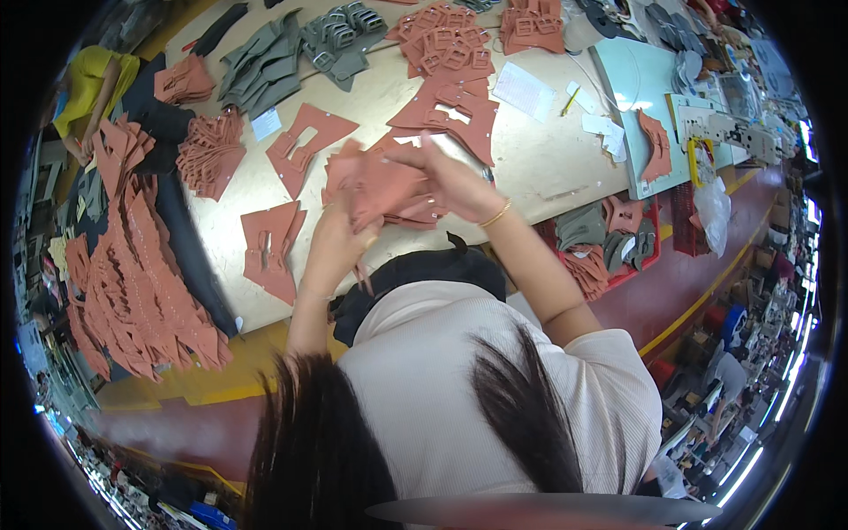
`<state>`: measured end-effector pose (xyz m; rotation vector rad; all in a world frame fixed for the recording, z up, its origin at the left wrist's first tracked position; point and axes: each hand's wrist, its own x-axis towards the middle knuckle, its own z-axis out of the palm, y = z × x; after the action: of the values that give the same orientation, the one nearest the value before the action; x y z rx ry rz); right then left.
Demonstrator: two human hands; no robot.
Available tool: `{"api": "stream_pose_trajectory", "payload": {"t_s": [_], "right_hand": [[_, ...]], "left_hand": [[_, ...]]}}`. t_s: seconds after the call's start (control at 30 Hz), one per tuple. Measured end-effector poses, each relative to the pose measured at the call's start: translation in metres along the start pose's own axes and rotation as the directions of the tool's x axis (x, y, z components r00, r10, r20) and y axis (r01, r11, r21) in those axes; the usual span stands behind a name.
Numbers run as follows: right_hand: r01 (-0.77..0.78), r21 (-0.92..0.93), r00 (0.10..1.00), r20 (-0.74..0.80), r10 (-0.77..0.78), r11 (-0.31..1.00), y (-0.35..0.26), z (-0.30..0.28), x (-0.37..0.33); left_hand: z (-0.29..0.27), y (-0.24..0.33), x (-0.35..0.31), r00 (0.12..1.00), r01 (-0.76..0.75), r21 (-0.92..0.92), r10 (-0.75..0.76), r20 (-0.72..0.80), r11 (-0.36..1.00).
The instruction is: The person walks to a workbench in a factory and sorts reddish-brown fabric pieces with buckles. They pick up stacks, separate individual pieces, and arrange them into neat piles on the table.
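My left hand (343, 228) is closed on a salmon-coloured leather shoe-upper piece (385, 187), held over a small pile of like pieces at the table's near edge. My right hand (461, 184) reaches in at the right side of this pile. Its fingers are smeared by motion, so whether they grip is unclear. Beyond the hands lie more flat salmon pieces (459, 115) with cut-out slots. To the left, single slotted pieces (309, 146) rest apart on the pale table (238, 190), one of them (270, 247) near the front edge.
Green-grey pieces (256, 66) and buckled salmon straps (446, 40) are heaped at the back. Many salmon pieces (146, 274) hang at the left. A red crate (655, 231) stands right, below a sewing machine (733, 128). A person in yellow (93, 84) is far left.
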<state>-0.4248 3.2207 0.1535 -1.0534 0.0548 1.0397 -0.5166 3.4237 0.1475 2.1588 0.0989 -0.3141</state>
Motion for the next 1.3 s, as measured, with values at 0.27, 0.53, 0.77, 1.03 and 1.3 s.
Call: {"api": "stream_pose_trajectory", "payload": {"t_s": [0.27, 0.53, 0.77, 1.03, 1.3], "right_hand": [[-0.177, -0.048, 0.984, -0.012, 0.177, 0.983, 0.017, -0.025, -0.005], [0.174, -0.197, 0.970, -0.136, -0.202, 0.965, -0.011, -0.054, 0.008], [0.452, 0.196, 0.887, -0.209, -0.413, 0.870, -0.022, -0.138, 0.028], [-0.197, -0.197, 0.709, -0.705, 0.001, 0.961, 0.072, -0.284, 0.070], [-0.192, -0.861, 0.449, -0.504, -0.738, 0.471, 0.089, -0.239, 0.063]], "left_hand": [[0.022, 0.013, 0.006, 0.948, -0.296, 0.576, 0.309, 0.078, 0.762], [0.002, 0.005, -0.001, 0.908, -0.230, 0.198, 0.284, -0.309, 0.953], [-0.010, -0.097, -0.005, 0.877, 0.096, -0.368, -0.253, -0.408, 0.925], [0.031, -0.181, 0.015, 0.851, 0.366, -0.350, -0.463, -0.250, 0.862], [0.051, -0.194, 0.029, 0.785, 0.403, -0.777, -0.619, 0.020, 0.484]]}}
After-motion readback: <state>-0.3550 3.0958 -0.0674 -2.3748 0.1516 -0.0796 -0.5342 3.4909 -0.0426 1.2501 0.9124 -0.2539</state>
